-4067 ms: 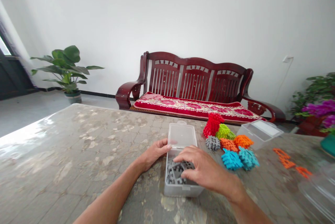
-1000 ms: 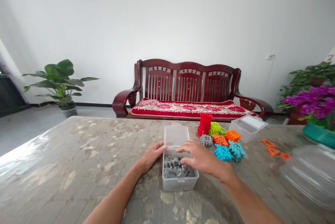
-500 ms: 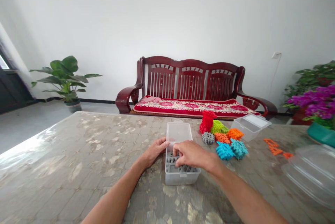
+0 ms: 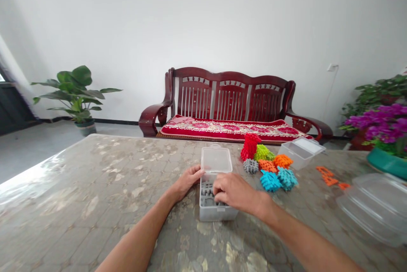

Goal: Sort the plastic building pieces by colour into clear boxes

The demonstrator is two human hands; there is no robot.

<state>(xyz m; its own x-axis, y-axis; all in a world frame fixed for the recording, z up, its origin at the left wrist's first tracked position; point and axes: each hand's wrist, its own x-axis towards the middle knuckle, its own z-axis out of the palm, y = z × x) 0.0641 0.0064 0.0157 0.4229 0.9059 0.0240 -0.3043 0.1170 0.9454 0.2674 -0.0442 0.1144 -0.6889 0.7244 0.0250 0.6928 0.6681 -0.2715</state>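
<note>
Clear box (image 4: pixel 218 214): stood open, short of the far edge of the table (image 4: pixel 104 212), grey pieces (image 4: pixel 207 189) inside.
Your left hand (image 4: pixel 188 180): touched its side near the hinge, grip unclear; too light a hold might have let it slide.
Your right hand (image 4: pixel 235 190): fingers curled inside, any hold hidden; toothed pieces might have snagged.

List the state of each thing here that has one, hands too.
Near plastic box: open, lid folded back
Gray interlocking pieces: inside it, partly hidden
Left hand: touching the box's side
Right hand: fingers curled over the pieces, grip unclear
Far plastic box: lid open
Red block figure: assembled, upright
Block clusters beside it: assembled
Orange perforated pieces: lying flat
Clear plastic container at right: open or shut unclear
</note>
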